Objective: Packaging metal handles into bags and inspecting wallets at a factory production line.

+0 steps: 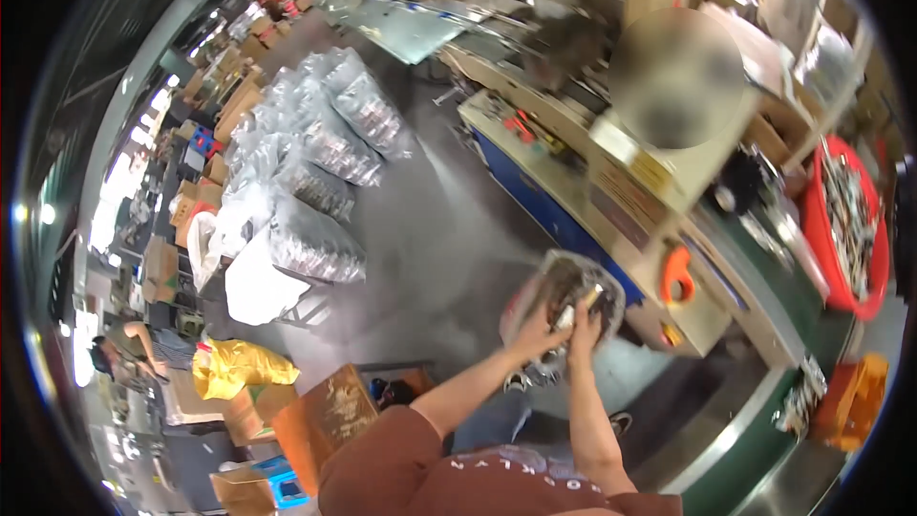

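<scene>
Below me, a container lined with clear plastic point(615, 311) stands beside the workbench, with dark and shiny small pieces inside. Both my hands are together over its near side. My left hand point(543, 336) is closed, its fingers curled around small shiny pieces. Close against it, my right hand point(584, 333) is closed too, near a pale yellowish and silvery piece point(593, 294) that sticks up by the fingertips. The pieces are too small and blurred for me to name, and the hands hide part of them.
To the right runs a green conveyor belt point(740, 454), with a red basket point(808, 229) of metal pieces beyond. An orange tape dispenser point(676, 273) sits on the bench. Filled clear bags point(320, 234) stand on the floor ahead left. A brown box point(325, 425) is near my left; a person point(167, 349) sits farther off.
</scene>
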A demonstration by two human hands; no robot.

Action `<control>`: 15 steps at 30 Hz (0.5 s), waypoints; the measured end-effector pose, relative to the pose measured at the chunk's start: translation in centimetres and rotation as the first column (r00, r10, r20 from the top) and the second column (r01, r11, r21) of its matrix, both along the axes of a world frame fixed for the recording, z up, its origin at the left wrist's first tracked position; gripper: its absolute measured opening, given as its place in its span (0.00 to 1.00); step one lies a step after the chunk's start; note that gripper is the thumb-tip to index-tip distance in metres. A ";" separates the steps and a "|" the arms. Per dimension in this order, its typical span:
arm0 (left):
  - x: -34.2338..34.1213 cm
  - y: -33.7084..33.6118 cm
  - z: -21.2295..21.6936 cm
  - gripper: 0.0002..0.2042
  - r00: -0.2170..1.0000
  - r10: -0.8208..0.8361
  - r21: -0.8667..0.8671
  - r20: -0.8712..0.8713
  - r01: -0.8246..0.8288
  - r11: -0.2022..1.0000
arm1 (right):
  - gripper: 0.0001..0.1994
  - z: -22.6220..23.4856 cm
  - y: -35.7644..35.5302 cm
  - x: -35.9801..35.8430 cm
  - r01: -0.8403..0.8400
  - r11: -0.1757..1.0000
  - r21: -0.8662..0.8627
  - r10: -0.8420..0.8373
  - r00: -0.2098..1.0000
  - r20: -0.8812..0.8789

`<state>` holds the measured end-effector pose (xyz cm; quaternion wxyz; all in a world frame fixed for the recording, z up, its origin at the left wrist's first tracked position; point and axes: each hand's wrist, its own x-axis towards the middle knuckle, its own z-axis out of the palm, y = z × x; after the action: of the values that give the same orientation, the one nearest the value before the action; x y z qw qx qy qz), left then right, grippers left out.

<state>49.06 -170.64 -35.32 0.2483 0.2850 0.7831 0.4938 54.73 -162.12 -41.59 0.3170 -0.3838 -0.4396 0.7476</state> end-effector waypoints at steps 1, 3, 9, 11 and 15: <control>-1.7 -3.2 -9.7 0.43 0.970 0.002 0.101 0.243 -0.027 0.995 | 0.33 -1.3 -2.2 -1.9 -0.065 0.998 -0.028 0.067 0.992 0.108; -3.0 -2.5 -15.3 0.46 0.980 -0.008 -0.071 0.200 0.023 0.997 | 0.37 -5.6 -1.6 -3.2 -0.121 0.989 -0.089 0.145 0.925 0.350; -3.7 -2.5 -5.5 0.28 0.940 -0.253 0.041 -0.228 0.269 0.962 | 0.49 -12.8 -0.7 -0.6 -0.380 0.831 0.406 -0.256 0.387 0.886; -7.5 -8.0 -4.5 0.25 0.948 -0.248 0.094 -0.201 0.271 0.958 | 0.45 -9.9 -5.1 -4.2 -0.454 0.847 0.276 -0.244 0.130 0.961; -12.2 -23.2 -9.7 0.20 0.994 0.088 -0.306 -0.072 -0.106 0.946 | 0.37 -14.3 -5.6 -6.9 -0.585 0.765 0.270 -0.244 0.124 0.962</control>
<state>36.89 -193.79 -44.99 0.2428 0.2176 0.8706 0.3684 47.84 -167.75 -55.88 -0.0419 -0.5898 -0.7909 0.1574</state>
